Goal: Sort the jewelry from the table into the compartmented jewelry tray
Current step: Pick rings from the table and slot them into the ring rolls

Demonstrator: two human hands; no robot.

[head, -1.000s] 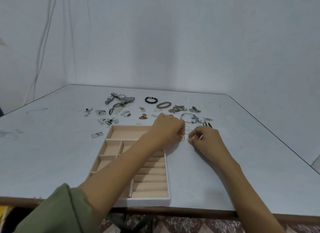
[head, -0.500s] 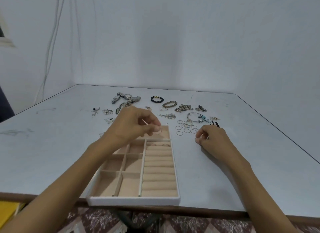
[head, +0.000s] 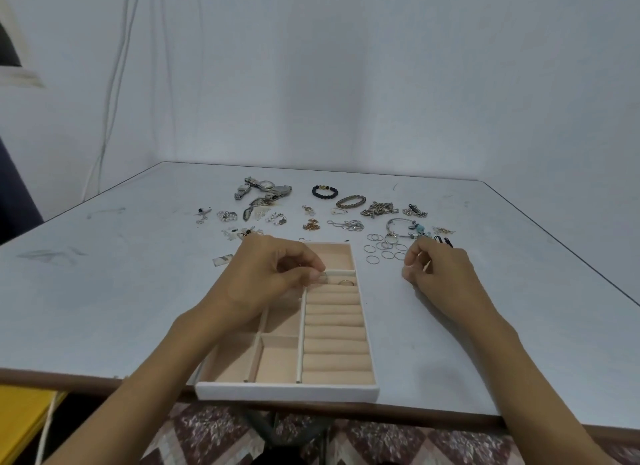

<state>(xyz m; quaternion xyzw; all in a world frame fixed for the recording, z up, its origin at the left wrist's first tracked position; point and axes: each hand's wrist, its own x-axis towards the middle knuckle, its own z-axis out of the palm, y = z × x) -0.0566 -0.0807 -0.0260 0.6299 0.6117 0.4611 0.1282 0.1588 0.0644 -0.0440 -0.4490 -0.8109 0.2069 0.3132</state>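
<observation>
The beige compartmented jewelry tray (head: 287, 392) lies at the table's front edge, with ring rolls down its right side. My left hand (head: 273, 277) hovers over the tray's upper part, thumb and forefinger pinched on a thin ring at the topmost ring slot. A gold-toned ring (head: 346, 282) sits in that slot just right of my fingertips. My right hand (head: 440, 274) rests on the table right of the tray, fingers curled around a thin pale piece. Several loose thin rings (head: 384, 250) lie between the tray and my right hand.
Behind the tray lie watches (head: 265, 187), a black bead bracelet (head: 324, 191), a woven bracelet (head: 350, 201), chains (head: 379, 209), a bangle with turquoise beads (head: 403, 227) and small earrings (head: 227, 216). A small tag (head: 223, 259) lies left of the tray. The wall rises behind the table.
My left hand left the loose rings with a thin ring, swung left over the tray and came down to the top ring slot. The right hand barely moved.
</observation>
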